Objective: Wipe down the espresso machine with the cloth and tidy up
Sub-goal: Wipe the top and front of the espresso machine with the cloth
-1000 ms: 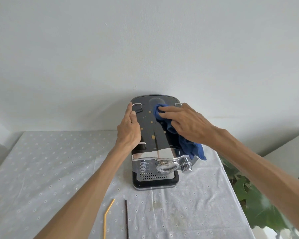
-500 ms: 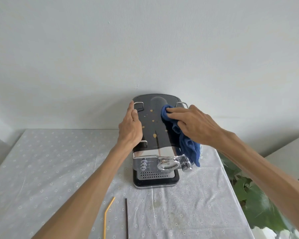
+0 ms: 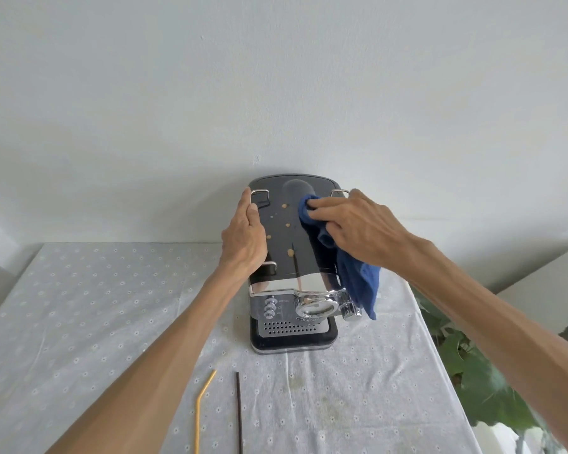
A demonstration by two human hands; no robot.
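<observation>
1. The espresso machine (image 3: 292, 267) stands on the table (image 3: 79, 306), against the wall.
2. The left hand (image 3: 245, 239) lies flat on its left side, fingers straight, holding nothing.
3. The right hand (image 3: 361, 229) presses the blue cloth (image 3: 358, 280) on the black top, near little tan spots (image 3: 289, 252).

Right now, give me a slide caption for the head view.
Right hand wipes espresso machine top with blue cloth; left hand steadies its side.
</observation>
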